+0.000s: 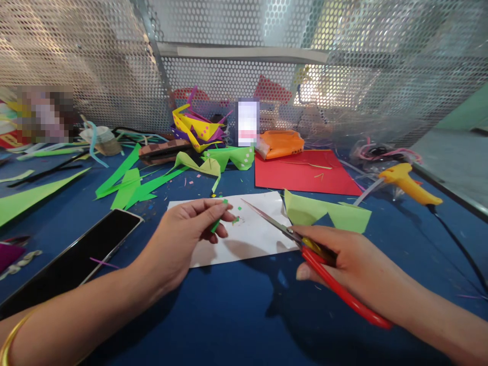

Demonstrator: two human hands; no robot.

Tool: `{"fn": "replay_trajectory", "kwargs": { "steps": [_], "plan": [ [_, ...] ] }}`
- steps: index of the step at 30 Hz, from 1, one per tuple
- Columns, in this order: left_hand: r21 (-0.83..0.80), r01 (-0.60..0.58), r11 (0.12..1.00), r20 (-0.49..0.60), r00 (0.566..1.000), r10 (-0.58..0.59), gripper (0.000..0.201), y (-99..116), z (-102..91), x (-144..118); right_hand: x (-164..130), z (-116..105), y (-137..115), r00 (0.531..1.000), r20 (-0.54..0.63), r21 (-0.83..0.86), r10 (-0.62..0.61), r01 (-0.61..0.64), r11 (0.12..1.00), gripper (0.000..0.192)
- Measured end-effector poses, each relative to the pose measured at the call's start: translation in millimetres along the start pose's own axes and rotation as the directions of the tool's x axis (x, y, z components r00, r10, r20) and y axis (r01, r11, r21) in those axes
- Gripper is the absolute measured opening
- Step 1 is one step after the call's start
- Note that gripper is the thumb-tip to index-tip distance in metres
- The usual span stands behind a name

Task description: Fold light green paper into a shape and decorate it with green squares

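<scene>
Between the thumb and fingers of my left hand [198,223] is a small strip of green paper [215,225], pinched over a white sheet [244,245]. Tiny green paper bits [240,208] lie on that sheet. My right hand [354,259] grips a pair of scissors [320,269] with red handles. Their blades point left toward my left hand and look closed or nearly so, apart from the strip. Just beyond the right hand, a folded light green paper piece [328,206] rests partly against the sheet's right edge.
A black phone [84,254] lies left of my forearm. Green paper strips [131,185], a yellow paper shape [198,129], red paper [305,175] and an orange packet [282,143] sit farther back. A yellow glue gun [409,183] with its cord is at right. Perforated metal panels stand behind.
</scene>
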State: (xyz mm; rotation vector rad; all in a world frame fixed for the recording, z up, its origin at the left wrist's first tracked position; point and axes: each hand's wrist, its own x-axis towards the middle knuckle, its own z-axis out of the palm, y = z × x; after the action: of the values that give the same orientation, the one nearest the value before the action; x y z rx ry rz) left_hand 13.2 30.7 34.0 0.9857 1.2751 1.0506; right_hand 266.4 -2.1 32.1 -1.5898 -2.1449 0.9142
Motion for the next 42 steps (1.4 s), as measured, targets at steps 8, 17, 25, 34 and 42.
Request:
{"fn": "replay_trajectory", "kwargs": {
  "steps": [8,17,25,34,42],
  "plan": [
    [-0.114,-0.131,0.985,-0.151,0.982,0.113,0.007,25.7,-12.3,-3.0,3.8,0.2,0.7,0.996,-0.079,0.032,0.042,-0.039,0.999,0.043],
    [-0.173,-0.155,0.973,-0.242,0.964,0.11,0.007,40.0,-11.7,-7.5,3.6,2.4,4.2,0.994,-0.11,0.055,0.022,-0.016,0.998,0.046],
    [-0.13,-0.16,0.979,-0.16,0.977,0.139,0.006,30.6,-13.1,-5.3,3.7,2.7,6.0,0.993,-0.115,0.027,0.02,-0.018,0.999,0.045],
    [0.04,0.003,0.999,0.066,0.998,-0.006,0.016,-1.9,0.9,-3.7,-1.4,4.8,-0.6,1.0,0.002,0.038,-0.03,0.03,0.999,0.046],
    [0.082,0.056,0.995,0.081,0.995,-0.062,0.012,-3.9,5.1,-7.0,-1.1,8.3,-0.3,0.997,-0.008,-0.022,-0.072,0.072,0.997,0.047]
  ]
}}
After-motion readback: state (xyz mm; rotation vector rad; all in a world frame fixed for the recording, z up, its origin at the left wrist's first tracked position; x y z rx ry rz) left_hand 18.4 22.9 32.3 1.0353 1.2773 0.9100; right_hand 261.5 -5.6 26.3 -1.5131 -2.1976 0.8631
